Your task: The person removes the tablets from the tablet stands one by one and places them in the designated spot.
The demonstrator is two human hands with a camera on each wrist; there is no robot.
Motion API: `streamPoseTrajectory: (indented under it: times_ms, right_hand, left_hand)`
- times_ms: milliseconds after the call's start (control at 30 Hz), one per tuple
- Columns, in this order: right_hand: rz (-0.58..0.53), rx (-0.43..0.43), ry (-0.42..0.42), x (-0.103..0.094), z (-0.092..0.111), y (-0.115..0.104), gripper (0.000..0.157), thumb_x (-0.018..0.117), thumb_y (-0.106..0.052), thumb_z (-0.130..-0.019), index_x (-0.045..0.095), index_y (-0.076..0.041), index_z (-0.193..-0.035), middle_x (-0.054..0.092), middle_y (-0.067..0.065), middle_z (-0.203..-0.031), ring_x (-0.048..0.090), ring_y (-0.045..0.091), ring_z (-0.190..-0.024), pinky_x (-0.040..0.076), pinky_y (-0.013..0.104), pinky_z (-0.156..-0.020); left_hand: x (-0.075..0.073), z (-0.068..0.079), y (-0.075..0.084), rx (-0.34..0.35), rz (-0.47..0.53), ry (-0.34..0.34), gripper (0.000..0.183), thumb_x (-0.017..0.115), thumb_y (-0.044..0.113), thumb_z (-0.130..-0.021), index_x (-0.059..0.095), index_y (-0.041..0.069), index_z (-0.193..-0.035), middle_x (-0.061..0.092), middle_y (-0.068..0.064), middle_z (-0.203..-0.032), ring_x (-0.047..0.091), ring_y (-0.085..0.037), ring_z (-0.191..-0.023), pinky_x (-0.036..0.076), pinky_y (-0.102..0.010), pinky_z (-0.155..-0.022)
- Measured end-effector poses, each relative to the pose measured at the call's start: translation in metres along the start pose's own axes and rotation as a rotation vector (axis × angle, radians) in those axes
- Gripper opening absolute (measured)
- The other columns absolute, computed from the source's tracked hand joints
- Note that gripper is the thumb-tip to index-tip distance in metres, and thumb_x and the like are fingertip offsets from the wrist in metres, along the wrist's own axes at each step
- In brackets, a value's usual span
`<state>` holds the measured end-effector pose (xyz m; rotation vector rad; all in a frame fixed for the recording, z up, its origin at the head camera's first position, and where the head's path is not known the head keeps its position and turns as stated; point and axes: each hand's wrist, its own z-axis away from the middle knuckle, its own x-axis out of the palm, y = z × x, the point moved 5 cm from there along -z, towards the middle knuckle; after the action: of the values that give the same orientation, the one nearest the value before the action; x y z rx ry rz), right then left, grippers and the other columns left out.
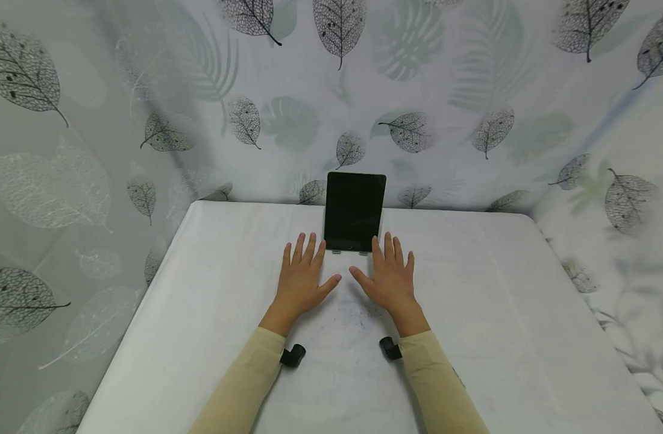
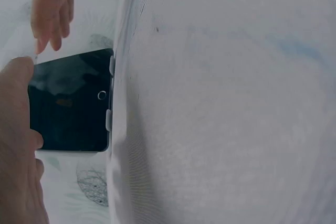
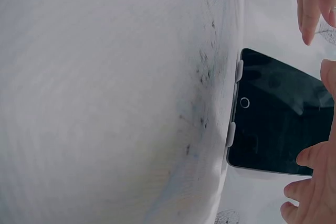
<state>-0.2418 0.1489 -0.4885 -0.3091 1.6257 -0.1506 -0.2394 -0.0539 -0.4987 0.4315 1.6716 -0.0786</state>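
Observation:
A black tablet (image 1: 355, 211) with a dark screen and a round home button leans upright on a stand at the table's far side. Two small grey stand lips (image 3: 231, 134) hold its lower edge. My left hand (image 1: 301, 282) is spread palm down in front of the tablet's lower left corner, fingers straight and thumb pointing inward. Mirroring it, my right hand (image 1: 388, 283) is spread before the lower right corner. Neither hand holds anything. In the left wrist view the tablet (image 2: 73, 103) shows between both hands; most of the stand is hidden behind it.
A white cloth covers the table (image 1: 472, 337), with small dark smudges between the hands. Leaf-patterned curtains (image 1: 418, 78) hang behind and on both sides. A black wrist camera (image 1: 293, 355) sits on the left sleeve, another camera (image 1: 390, 348) on the right one.

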Motion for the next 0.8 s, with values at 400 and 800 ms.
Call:
streamPoseTrajectory:
  times_ms: [400, 800]
  right_hand:
    - [-0.075, -0.009, 0.103, -0.008, -0.008, 0.002, 0.095, 0.052, -0.068, -0.095, 0.023, -0.007, -0.163, 0.022, 0.021, -0.168, 0.021, 0.041, -0.155, 0.018, 0.068, -0.122]
    - [-0.355, 0.015, 0.209, -0.002, -0.021, 0.003, 0.084, 0.057, -0.056, -0.098, 0.028, -0.008, -0.161, 0.037, 0.020, -0.159, 0.036, 0.039, -0.146, 0.033, 0.061, -0.119]
  left_hand:
    - [-0.003, -0.008, 0.004, -0.001, 0.194, 0.008, 0.087, 0.042, 0.063, -0.101, 0.015, 0.011, -0.165, 0.008, -0.010, -0.173, -0.002, -0.029, -0.162, 0.001, -0.058, -0.129]
    - [0.002, -0.025, 0.006, 0.009, 0.461, 0.100, 0.085, 0.049, 0.051, -0.102, 0.013, 0.006, -0.164, 0.010, -0.010, -0.173, 0.005, -0.031, -0.161, 0.006, -0.056, -0.129]
